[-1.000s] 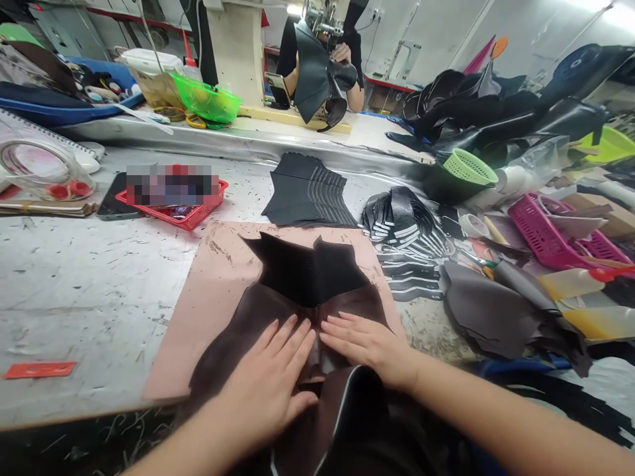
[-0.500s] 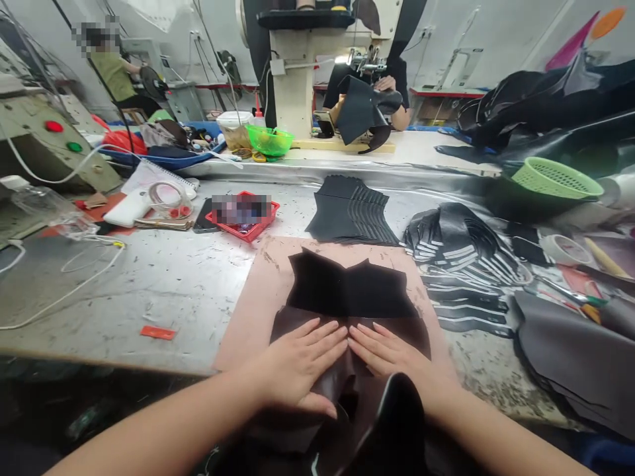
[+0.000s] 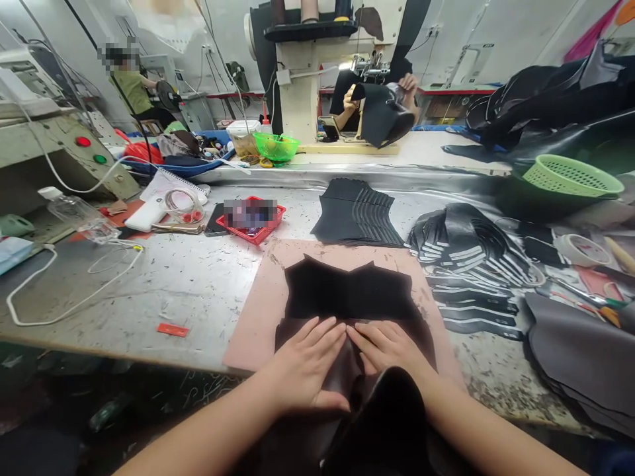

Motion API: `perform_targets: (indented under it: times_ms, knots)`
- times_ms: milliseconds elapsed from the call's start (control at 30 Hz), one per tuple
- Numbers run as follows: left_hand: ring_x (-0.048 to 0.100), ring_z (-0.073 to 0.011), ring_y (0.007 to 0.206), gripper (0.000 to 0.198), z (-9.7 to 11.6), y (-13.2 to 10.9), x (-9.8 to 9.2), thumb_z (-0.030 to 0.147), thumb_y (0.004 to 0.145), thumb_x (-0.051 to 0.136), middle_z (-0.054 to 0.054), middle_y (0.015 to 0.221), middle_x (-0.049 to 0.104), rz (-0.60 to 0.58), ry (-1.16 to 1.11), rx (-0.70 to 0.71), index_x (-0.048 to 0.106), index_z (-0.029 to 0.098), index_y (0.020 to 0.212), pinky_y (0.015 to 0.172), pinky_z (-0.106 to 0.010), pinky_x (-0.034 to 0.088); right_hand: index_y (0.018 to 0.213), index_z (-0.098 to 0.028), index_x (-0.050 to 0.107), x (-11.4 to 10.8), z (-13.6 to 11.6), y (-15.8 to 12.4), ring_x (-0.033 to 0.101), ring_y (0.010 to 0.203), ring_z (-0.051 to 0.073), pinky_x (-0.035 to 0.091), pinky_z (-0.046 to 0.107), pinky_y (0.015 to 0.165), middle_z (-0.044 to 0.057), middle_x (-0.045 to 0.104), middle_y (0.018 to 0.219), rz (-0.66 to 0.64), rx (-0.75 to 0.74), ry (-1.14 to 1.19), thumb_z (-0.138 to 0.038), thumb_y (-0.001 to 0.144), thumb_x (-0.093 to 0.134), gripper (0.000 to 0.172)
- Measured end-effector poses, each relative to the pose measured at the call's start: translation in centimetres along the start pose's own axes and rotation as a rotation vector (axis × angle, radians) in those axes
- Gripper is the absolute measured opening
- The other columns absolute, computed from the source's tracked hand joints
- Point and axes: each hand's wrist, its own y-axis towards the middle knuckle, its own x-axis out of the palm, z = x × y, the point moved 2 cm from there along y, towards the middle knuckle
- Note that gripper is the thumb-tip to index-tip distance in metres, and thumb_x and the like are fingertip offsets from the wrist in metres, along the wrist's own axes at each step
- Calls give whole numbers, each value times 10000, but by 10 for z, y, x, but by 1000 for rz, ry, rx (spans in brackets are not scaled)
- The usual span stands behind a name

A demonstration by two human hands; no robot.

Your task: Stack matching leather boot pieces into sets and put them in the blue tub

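My left hand (image 3: 305, 360) and my right hand (image 3: 389, 347) lie flat side by side, fingers stretched out, pressing on a dark brown leather piece (image 3: 426, 334). That piece overlaps a black cut piece (image 3: 347, 291) with a notched top edge. Both pieces rest on a pink board (image 3: 258, 317) near the front edge of the grey worktable (image 3: 163, 277). A curved dark leather part (image 3: 391, 410) rises close to me and hides the wrist of my right hand.
A stack of black cut pieces (image 3: 354, 211) and a fan of striped black pieces (image 3: 461, 244) lie beyond the board. A red tray (image 3: 253, 221), a white cable (image 3: 74, 291) and a green basket (image 3: 570, 178) are around. A person sews at a machine (image 3: 381, 106) behind.
The view has risen and shifted, showing more of the left side of the table. My hands have stayed flat on the brown leather, drawn slightly closer together.
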Motion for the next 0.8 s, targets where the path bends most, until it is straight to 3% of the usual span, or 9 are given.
perform_targets:
  times_ms: [133,333,467,567,700,800]
  knots:
    - [247,-249,1334,888,9,-2,7,730,797,214,-134,1427,318,30,51,-67,297,58,1371,1087,-390,167,1218,-145,548,9,4,-9,516,1152,201,414,385,991,97,596,1211,-8,-49,43,-141,879,381,378]
    - [336,-258,1290,858,17,4,18,717,813,198,-131,1402,358,56,61,-185,340,66,1353,1055,-410,205,1352,-119,381,4,5,-7,422,1245,216,410,408,998,95,452,1360,-180,15,11,-199,878,400,481]
    - [429,-250,1219,790,11,8,10,712,814,237,-67,1376,420,27,28,-257,363,150,1355,986,-394,305,1378,-126,334,-3,6,-12,366,1284,219,360,430,1030,116,356,1415,-233,62,-29,-270,891,401,512]
    - [431,-265,1214,771,9,5,0,702,803,317,-63,1373,424,4,17,-219,385,160,1347,978,-391,320,1390,-150,314,-6,11,-27,334,1300,250,337,488,1026,121,336,1422,-263,137,-85,-347,894,392,539]
    - [448,-298,1197,626,9,5,-6,555,879,345,-128,1330,468,22,15,-202,460,97,1290,972,-432,338,1379,-142,346,-13,17,-38,364,1277,293,304,560,1013,147,361,1405,-241,236,-150,-327,890,353,523]
    - [448,-267,1209,506,11,10,-4,410,904,377,-149,1306,490,25,5,-125,510,44,1226,1003,-392,351,1273,-137,503,-15,12,-31,388,1258,310,305,560,1017,158,431,1363,-157,175,-86,-252,874,381,432]
